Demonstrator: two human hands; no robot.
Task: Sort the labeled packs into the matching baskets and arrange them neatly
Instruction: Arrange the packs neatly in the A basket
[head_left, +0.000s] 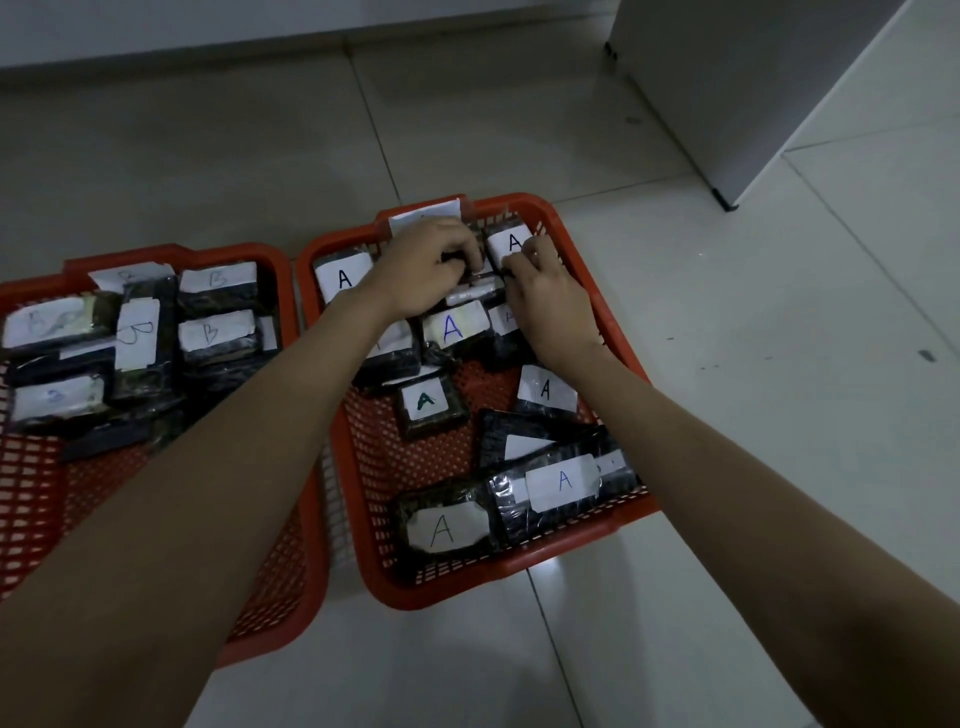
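Observation:
Two red mesh baskets stand side by side on the tiled floor. The right basket (618, 514) holds several dark packs with white labels marked A, such as one near its front (449, 527) and one at its far right corner (511, 243). The left basket (291, 587) holds several packs marked B (137, 332). Both my hands reach into the far part of the right basket. My left hand (423, 265) and my right hand (545, 299) grip a dark pack (475, 283) between them; its label is hidden by my fingers.
A white paper tag (426, 213) sticks up on the far rim of the right basket, and another (127, 275) on the left basket's far rim. A white cabinet (753, 93) stands at the back right. Pale floor tiles surround the baskets.

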